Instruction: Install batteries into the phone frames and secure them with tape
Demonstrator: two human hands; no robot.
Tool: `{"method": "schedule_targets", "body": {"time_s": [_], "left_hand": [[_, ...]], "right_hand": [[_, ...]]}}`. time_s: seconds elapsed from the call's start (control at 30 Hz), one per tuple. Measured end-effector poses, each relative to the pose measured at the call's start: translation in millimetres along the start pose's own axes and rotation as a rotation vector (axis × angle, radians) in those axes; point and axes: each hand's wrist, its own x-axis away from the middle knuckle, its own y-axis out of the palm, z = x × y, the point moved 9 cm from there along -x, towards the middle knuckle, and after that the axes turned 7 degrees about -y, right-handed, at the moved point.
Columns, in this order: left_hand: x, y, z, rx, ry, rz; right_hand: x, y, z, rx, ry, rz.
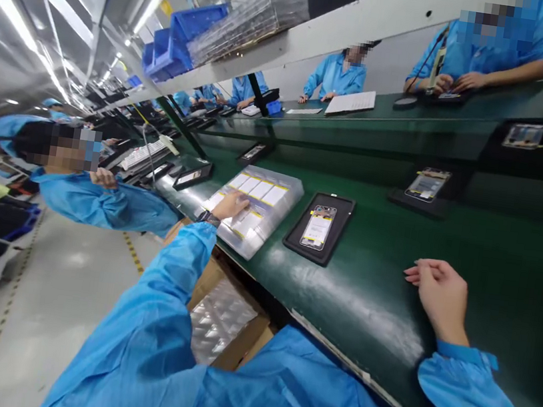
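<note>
My left hand [229, 206], with a dark watch on the wrist, lies on a clear plastic tray [267, 235] holding rows of yellow-labelled sheets. Whether it grips anything there is hidden. Just to the right of that tray, a black mat [339, 233] carries a phone [318, 227] with a yellow-banded film on its screen. My right hand [440, 298] rests on the green conveyor belt [355, 289], its fingers closed together and nothing in them. The nearest thing to it is a second black mat [400, 199] with a phone further along the belt.
Below the belt edge, an open cardboard box [212, 283] holds clear plastic packaging [220, 321]. A co-worker in a blue smock [100, 203] sits to my left. Several workers line the far side, with blue bins [174, 35] on a shelf above the belt.
</note>
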Motion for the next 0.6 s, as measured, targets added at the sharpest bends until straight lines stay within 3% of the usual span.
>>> {"method": "schedule_targets", "body": {"time_s": [0.2,0.37,0.5,0.6], "left_hand": [[9,-28.3,-58,-0.054,-0.132,0.047],[10,-51.5,-83,-0.042,-0.236,0.049],[4,-65.7,-82,-0.002,-0.293,0.082],[-4,-64.1,-47,0.083,-0.249,0.068]], "right_hand": [[6,-3,-6,-0.059,0.036,-0.010],[3,-4,-2,-0.032,0.021,-0.037],[-11,-3,2,0.008,0.077,-0.014],[-20,14,-19,0.217,0.084,-0.086]]}}
